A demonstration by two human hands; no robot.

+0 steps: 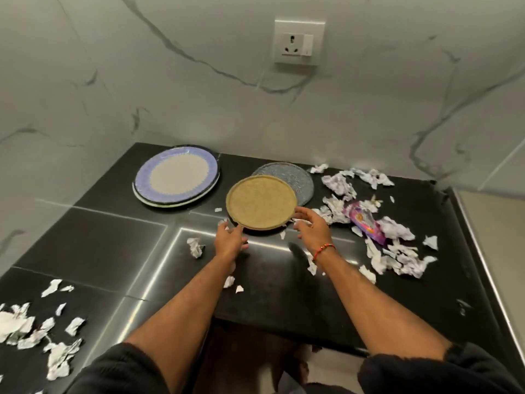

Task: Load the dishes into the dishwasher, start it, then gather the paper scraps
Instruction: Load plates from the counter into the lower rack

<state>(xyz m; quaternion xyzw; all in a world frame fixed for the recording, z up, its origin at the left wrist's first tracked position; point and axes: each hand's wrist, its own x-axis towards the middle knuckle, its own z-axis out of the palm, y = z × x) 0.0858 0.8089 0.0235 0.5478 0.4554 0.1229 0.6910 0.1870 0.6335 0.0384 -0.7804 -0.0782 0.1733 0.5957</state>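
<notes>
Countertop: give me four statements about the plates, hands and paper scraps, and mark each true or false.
1. The tan plate overlaps the grey plate. True.
2. The blue-rimmed plate sits right of the tan plate. False: it sits to its left.
3. Both the left hand and right hand are at the tan plate's near edge. True.
4. The paper scraps are gathered in one pile. False: they lie scattered on both sides.
</notes>
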